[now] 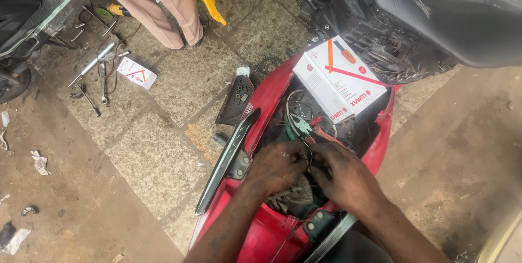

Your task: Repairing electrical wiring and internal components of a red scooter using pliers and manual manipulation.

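Both hands are being worked inside the opened red scooter body panel (272,86), where a tangle of wiring (304,124) is being exposed. The left hand (277,168) is being curled narrowly, its fingertips being pressed into the wires just beside a grey ribbed part (296,192) at the near end of the panel. The right hand (348,179) is being held just beside it, the two hands touching or nearly so, its fingers bent down into the same bundle; whether a wire is actually being pinched by either hand cannot be told, since the fingertips are being hidden among the cables.

A white box (338,78) with red and orange stripes is being rested across the far end of the panel, tilted, above the wiring. A chrome-edged black trim strip (231,157) is being carried along the panel's left edge. To the left of the panel, on the stone-paved floor (157,149), a dark bracket plate (236,100) is lying just beside it, while a smaller white box (136,71) and scattered spanners (95,81) are lying well apart from it. Beyond those, another person's trouser legs (157,2) are being seen. A black scooter body (413,13) is standing beyond the panel, to its far right.
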